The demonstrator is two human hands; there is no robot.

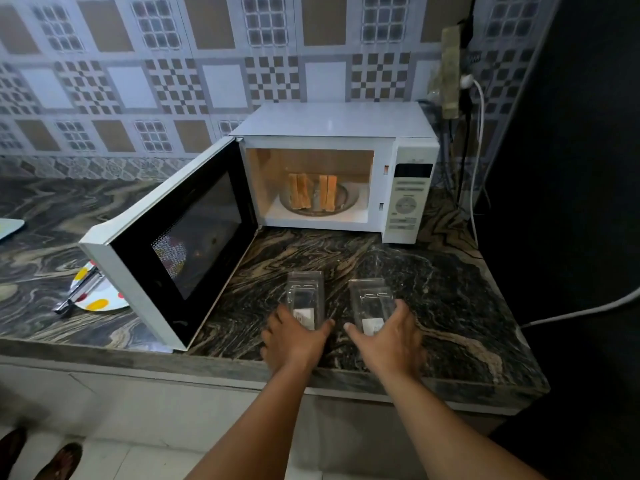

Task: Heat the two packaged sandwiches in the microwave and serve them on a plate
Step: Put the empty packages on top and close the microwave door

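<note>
Two sandwiches (312, 192) stand on edge on the glass turntable inside the white microwave (332, 126), whose door (173, 244) hangs wide open to the left. Two clear, empty plastic sandwich packages lie on the counter in front. My left hand (294, 336) grips the near end of the left package (305, 292), thumb on its right side. My right hand (388, 336) grips the near end of the right package (372, 299) the same way. A white plate with coloured spots (100, 299) lies left of the door, partly hidden by it.
Metal tongs (78, 291) rest on the spotted plate. The marble counter (450, 306) ends at a dark wall on the right, where a white cable (585, 308) runs. A power strip (452, 71) hangs behind the microwave. A pale object (10, 227) sits at the far left edge.
</note>
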